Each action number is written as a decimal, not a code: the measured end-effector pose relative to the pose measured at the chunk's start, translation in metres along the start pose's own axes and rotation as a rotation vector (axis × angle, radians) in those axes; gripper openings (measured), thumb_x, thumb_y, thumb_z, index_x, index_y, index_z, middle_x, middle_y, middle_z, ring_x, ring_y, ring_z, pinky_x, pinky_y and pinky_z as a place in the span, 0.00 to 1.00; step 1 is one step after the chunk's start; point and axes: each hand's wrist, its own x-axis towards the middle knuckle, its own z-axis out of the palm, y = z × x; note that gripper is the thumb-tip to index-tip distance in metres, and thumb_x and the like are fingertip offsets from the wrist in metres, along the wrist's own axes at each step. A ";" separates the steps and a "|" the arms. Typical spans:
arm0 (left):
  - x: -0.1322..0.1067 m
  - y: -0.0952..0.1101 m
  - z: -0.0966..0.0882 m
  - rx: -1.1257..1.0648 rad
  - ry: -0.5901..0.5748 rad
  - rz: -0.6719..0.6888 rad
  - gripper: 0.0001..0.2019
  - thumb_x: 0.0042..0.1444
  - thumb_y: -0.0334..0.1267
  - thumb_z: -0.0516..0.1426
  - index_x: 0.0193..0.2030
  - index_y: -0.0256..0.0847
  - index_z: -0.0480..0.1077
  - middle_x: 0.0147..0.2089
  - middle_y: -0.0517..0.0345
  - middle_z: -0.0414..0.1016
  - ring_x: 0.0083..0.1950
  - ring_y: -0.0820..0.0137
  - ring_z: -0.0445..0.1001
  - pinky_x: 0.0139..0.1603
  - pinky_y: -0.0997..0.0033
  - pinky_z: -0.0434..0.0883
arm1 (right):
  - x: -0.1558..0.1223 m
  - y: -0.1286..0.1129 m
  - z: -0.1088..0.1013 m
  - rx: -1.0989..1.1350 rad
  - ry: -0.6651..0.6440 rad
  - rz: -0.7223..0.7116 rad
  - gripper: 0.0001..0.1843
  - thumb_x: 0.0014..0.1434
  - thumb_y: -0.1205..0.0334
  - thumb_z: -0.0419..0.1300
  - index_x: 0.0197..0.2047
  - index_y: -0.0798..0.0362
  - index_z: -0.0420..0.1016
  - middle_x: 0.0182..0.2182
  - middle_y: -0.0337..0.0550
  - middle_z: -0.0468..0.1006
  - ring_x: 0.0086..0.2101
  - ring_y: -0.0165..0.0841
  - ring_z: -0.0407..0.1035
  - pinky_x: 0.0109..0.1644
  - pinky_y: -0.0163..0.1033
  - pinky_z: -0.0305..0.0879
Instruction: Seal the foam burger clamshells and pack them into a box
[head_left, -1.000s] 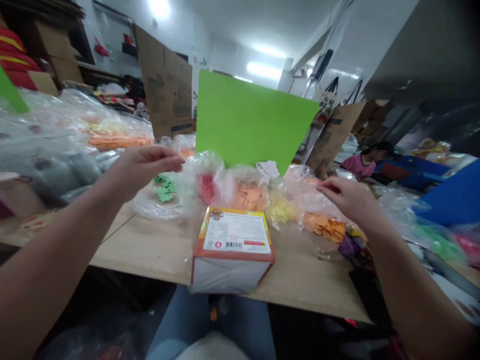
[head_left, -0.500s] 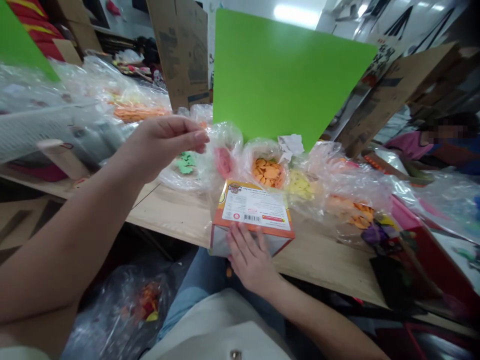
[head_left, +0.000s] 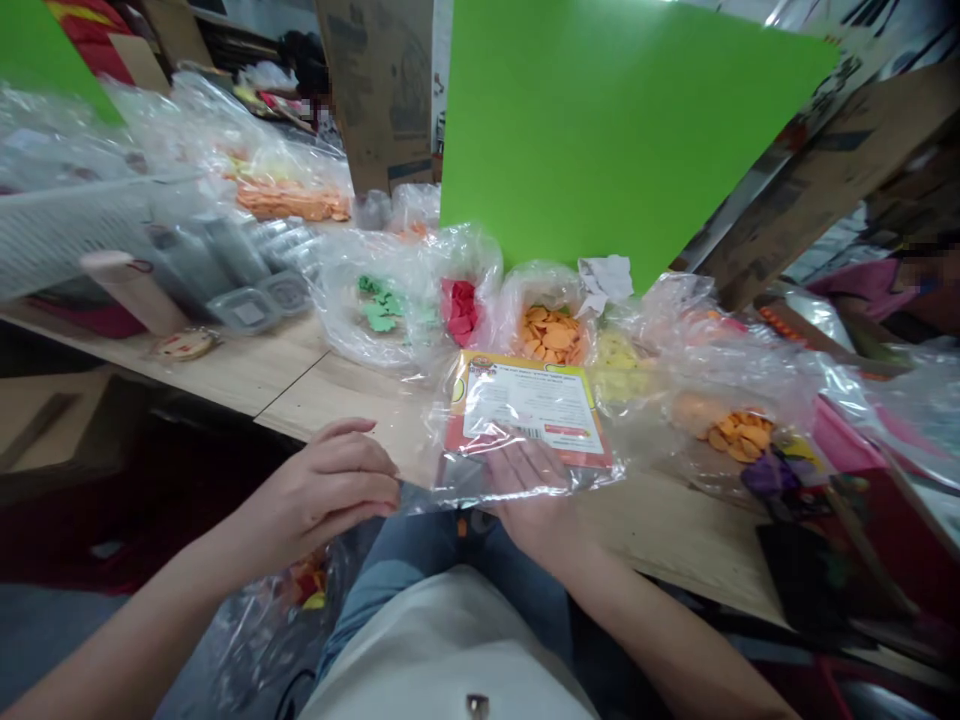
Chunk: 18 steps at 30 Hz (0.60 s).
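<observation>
An orange box with a white label [head_left: 534, 405] lies at the near edge of the wooden table [head_left: 247, 375], covered by a clear plastic bag [head_left: 450, 465]. My left hand [head_left: 334, 490] pinches the near left edge of that bag, fingers closed. My right hand [head_left: 529, 500] is at the box's near side with its fingers under the plastic, pressed against the box. Behind the box stand open clear bags of coloured foam pieces: green [head_left: 379, 305], red [head_left: 459, 308], orange [head_left: 551, 335] and yellow [head_left: 619, 352].
A big green sheet [head_left: 600, 130] stands upright behind the bags, with cardboard panels [head_left: 379, 90] beside it. Clear plastic containers [head_left: 247, 290] and more bags lie to the left. Another bag of orange and purple pieces [head_left: 739, 440] sits right. A person in pink [head_left: 862, 285] is at far right.
My left hand came down from above the green bag to the table edge and took hold of the clear plastic. The plastic now covers the box. The view tilted down.
</observation>
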 end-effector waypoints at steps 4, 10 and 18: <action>-0.008 -0.011 -0.002 -0.065 0.156 -0.031 0.10 0.52 0.29 0.55 0.37 0.49 0.70 0.35 0.63 0.75 0.40 0.72 0.73 0.58 0.62 0.61 | -0.019 0.017 -0.015 -0.012 0.234 -0.084 0.32 0.55 0.71 0.53 0.62 0.51 0.51 0.51 0.46 0.70 0.55 0.40 0.60 0.57 0.49 0.63; 0.001 -0.022 -0.025 -0.086 0.157 0.044 0.13 0.50 0.26 0.56 0.38 0.50 0.71 0.35 0.63 0.75 0.38 0.71 0.72 0.59 0.58 0.61 | -0.055 0.064 -0.055 -0.587 0.662 0.063 0.44 0.46 0.63 0.65 0.61 0.41 0.47 0.57 0.55 0.57 0.57 0.60 0.49 0.48 0.66 0.61; 0.000 -0.022 -0.021 -0.079 0.173 0.059 0.13 0.51 0.26 0.55 0.38 0.50 0.71 0.35 0.64 0.75 0.38 0.72 0.72 0.58 0.62 0.63 | -0.064 0.108 -0.077 -0.704 0.512 0.130 0.33 0.51 0.65 0.59 0.58 0.44 0.52 0.58 0.52 0.55 0.58 0.54 0.48 0.53 0.62 0.57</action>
